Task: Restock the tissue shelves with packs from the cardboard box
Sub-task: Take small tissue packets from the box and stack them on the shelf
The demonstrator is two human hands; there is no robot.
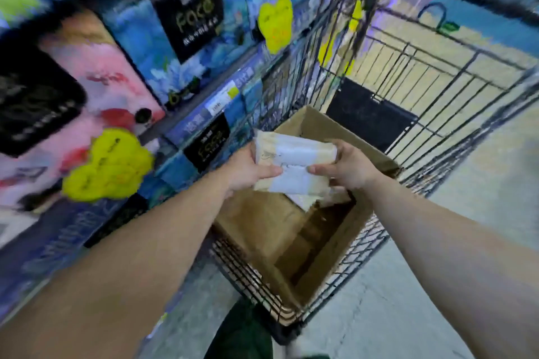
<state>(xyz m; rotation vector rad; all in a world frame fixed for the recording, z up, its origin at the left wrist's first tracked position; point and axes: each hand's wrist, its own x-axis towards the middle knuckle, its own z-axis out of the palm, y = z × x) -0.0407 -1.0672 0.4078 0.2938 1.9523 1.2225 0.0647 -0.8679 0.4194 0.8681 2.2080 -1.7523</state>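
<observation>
Both bare arms reach out over an open cardboard box (294, 230), brown and matte, that sits inside a black wire cart (414, 87) with thin crossed bars. Between the two hands hang soft tissue packs (294, 167), cream and white in crinkly film, stacked flat and slightly tilted, held just above the box's far end. The left hand (248, 167) grips the left edge, thumb curled over the front; the right hand (347, 165) pinches the right edge, thumb below and fingers wrapped across the top. More pale wrapping shows down in the box under them. To the left stand the tissue shelves (186, 122), crowded with glossy blue, pink and black packs, with yellow heart-shaped tags (108, 166) hanging off the shelf fronts. The floor (393, 315) near the cart is grey and smooth.
</observation>
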